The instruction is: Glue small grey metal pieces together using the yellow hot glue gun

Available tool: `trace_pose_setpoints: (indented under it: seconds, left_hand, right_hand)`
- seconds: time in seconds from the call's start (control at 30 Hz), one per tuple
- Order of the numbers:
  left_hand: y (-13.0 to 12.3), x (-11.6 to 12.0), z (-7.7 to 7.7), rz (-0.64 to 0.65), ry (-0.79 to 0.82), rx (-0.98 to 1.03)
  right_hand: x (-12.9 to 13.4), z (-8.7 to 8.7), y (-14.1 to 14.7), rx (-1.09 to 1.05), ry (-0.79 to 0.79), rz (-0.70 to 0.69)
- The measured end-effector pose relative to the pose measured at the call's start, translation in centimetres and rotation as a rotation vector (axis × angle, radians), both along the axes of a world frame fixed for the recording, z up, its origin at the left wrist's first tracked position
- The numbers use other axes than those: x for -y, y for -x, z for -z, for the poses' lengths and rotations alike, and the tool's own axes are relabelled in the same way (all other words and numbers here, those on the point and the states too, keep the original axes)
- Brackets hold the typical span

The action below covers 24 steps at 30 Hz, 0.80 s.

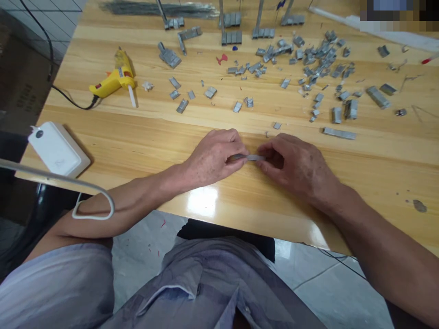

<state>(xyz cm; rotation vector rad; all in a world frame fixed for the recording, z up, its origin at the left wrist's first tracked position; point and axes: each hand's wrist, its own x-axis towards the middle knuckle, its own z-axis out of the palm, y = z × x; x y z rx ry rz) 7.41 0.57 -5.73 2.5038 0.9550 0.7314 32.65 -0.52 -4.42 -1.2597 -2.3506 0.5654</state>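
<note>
Between the fingertips of both hands is a thin grey strip of staples (255,158), held level just above the wooden table. My left hand (216,153) pinches its left end with thumb and fingers. The other end sits between the thumb and fingertips of my right hand (298,164). The fingers partly cover the strip at both ends. Just beyond the hands lie a small grey staple piece (277,125) and a tiny bent wire staple (266,135). To the right rests a longer staple strip (339,133).
A yellow glue gun (115,77) lies at the left, near a white power adapter (58,148) and a white cable (92,183). Staple pieces (322,59) are heaped at the right back. Joined staple blocks with upright strips (232,37) stand along the back, beside thin grey wires (164,9).
</note>
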Motion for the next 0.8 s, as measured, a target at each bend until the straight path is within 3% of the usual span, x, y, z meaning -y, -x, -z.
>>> trace_pose_setpoints:
  seconds: [0.33, 0.8]
  left_hand:
    - [0.24, 0.1, -0.05, 0.011, 0.006, 0.02]
    - [0.55, 0.36, -0.5, 0.006, 0.041, 0.091]
  right_hand:
    - [-0.58, -0.42, -0.74, -0.123, 0.014, 0.128]
    - [-0.3, -0.62, -0.34, -0.316, 0.161, 0.124]
